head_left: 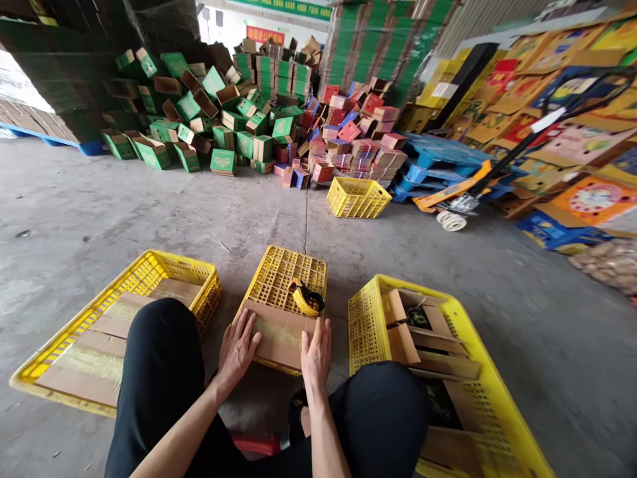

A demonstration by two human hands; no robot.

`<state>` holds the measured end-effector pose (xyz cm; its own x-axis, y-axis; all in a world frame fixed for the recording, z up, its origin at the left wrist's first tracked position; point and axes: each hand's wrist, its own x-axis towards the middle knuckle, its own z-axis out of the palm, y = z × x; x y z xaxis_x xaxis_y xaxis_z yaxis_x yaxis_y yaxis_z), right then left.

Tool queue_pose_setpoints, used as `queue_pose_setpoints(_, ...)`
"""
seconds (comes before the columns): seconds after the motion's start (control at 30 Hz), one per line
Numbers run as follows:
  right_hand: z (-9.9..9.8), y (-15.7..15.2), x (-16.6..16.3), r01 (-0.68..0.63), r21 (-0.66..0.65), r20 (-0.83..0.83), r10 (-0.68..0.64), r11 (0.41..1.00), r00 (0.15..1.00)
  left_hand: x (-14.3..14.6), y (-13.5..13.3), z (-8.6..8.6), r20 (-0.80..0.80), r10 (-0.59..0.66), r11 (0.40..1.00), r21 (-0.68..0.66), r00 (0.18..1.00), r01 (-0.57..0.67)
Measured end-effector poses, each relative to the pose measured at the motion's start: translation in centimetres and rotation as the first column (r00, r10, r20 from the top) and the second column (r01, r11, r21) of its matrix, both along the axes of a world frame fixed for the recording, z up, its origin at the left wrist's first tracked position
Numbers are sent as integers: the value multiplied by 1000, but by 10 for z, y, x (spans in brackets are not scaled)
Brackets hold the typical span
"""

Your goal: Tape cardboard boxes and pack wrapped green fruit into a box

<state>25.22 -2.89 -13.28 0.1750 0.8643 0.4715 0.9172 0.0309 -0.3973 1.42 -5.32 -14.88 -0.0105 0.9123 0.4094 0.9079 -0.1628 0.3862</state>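
Note:
A brown cardboard box (281,332) with clear tape along its top lies between my knees, on an upturned yellow crate (279,269). My left hand (237,348) rests at the box's left end, fingers stretched over its edge. At the right end my right hand (316,352) lies against the box with its fingers extended; neither hand grips anything. Just beyond the box, a yellow and black tape dispenser (307,297) sits on the crate's lattice surface.
At my left a yellow crate (212,299) holds taped boxes (87,365). The right-hand yellow crate (365,325) contains open-flapped boxes (401,328) with dark contents. Farther off are a yellow basket (359,199), a pallet jack (460,199), blue pallets (442,153) and heaped green cartons (222,161).

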Motion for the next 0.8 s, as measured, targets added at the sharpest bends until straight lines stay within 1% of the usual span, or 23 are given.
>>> queue_pose_setpoints(0.1, -8, -14, -15, -147, 33, 126, 142, 989, 982, 1, 1, -3, -13, -1, 1000, -9, 1000, 1)
queue_pose_setpoints(0.17, -10, -22, -26, -227, 21, 158, 221, 974, 962, 3, 3, -3, -17, 0, 1000, -16, 1000, 0)
queue_pose_setpoints(0.2, -10, -25, -32, -244, 5, 169, 240, 970, 956, 3, 3, -3, -20, 5, 1000, -16, 1000, -5)
queue_pose_setpoints(0.3, -5, -29, -41, -261, -24, 196, 260, 965, 945, 5, 4, -3, -32, 31, 999, -9, 999, -31)
queue_pose_setpoints(0.4, 4, -31, -46, -264, -23, 220, 263, 964, 940, 6, 4, -3, -41, 43, 999, -4, 998, -43)
queue_pose_setpoints(0.6, 21, -35, -67, -296, -104, 175, 310, 950, 934, 8, 4, 2, -63, 47, 999, -13, 997, -48)
queue_pose_setpoints(0.8, 28, -31, -73, -292, -131, 188, 313, 948, 931, 9, 3, 8, -82, 48, 998, -39, 996, -51)
